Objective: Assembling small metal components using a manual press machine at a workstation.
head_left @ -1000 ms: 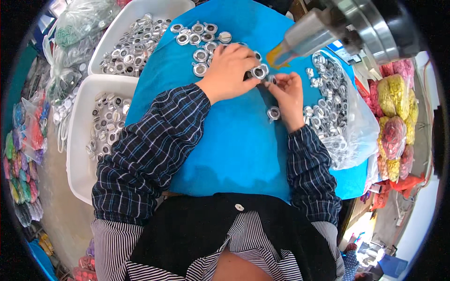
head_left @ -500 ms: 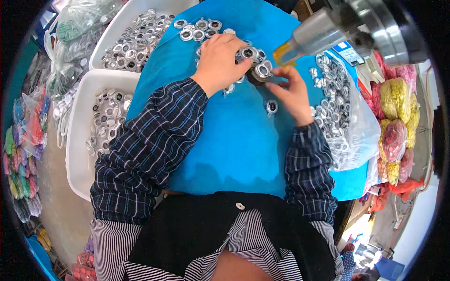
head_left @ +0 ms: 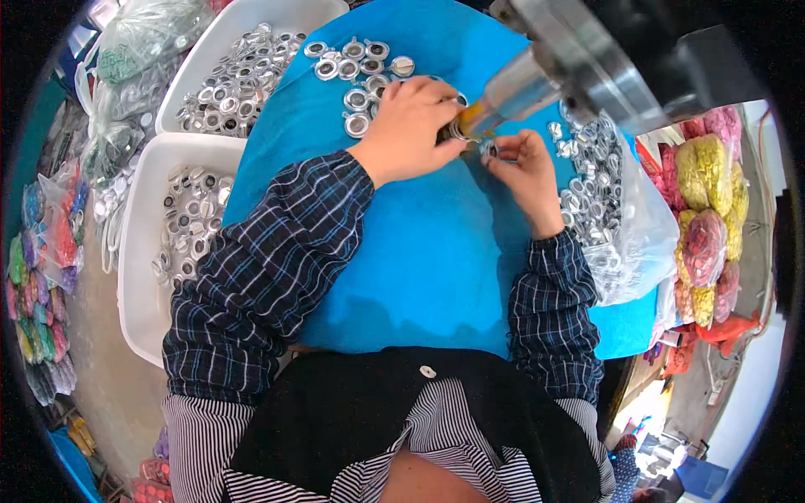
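My left hand (head_left: 413,130) is closed, thumb and fingers around a round silver piece (head_left: 457,130) right at the tip of the metal press head (head_left: 511,96). Most of that piece is hidden by the fingers and the press. Just to the right, my right hand (head_left: 527,172) pinches a small silver ring piece (head_left: 489,149) between thumb and fingertips. Beyond my left hand, several round silver pieces with dark or pale centres (head_left: 354,69) lie loose on the blue table cover (head_left: 402,243).
To the left stand two white tubs, a far one (head_left: 172,92) and a near one (head_left: 134,251), both holding similar pieces. A clear plastic bag (head_left: 637,243) of silver pieces lies on the right. Farther right are bags of yellow and red items (head_left: 706,180).
The press head has come down and left toward my left hand. A silver ring piece that lay on the cover near my right wrist is gone from there; my right hand now pinches one.
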`<action>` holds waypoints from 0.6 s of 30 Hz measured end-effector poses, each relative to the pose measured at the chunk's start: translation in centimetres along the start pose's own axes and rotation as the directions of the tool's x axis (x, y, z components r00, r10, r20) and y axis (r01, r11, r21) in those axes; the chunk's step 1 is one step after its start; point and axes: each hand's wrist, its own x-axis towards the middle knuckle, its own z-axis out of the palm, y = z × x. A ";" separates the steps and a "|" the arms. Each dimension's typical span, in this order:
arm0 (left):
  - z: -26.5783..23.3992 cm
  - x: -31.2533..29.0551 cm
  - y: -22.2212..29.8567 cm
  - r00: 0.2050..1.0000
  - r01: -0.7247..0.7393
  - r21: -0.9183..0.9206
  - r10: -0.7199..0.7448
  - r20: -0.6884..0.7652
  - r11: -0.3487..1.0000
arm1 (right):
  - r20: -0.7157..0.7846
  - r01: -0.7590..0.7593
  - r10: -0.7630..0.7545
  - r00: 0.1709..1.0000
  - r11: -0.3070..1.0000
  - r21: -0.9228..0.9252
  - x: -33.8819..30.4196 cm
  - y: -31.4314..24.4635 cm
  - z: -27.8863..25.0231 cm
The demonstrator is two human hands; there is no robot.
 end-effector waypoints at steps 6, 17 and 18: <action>-0.4 0.0 -0.9 0.990 0.140 -0.036 -0.141 -0.025 0.989 | -0.250 0.016 -0.057 0.967 0.986 -0.163 0.9 -0.9 3.1; -0.4 -0.2 -1.2 0.960 0.264 -0.008 -0.264 -0.094 0.964 | -0.089 0.106 -0.542 0.836 0.318 -0.942 5.0 5.9 -7.7; -0.5 -0.2 -1.2 0.962 0.261 -0.008 -0.261 -0.084 0.965 | -0.092 0.104 -0.545 0.834 0.318 -0.942 5.0 6.9 -8.8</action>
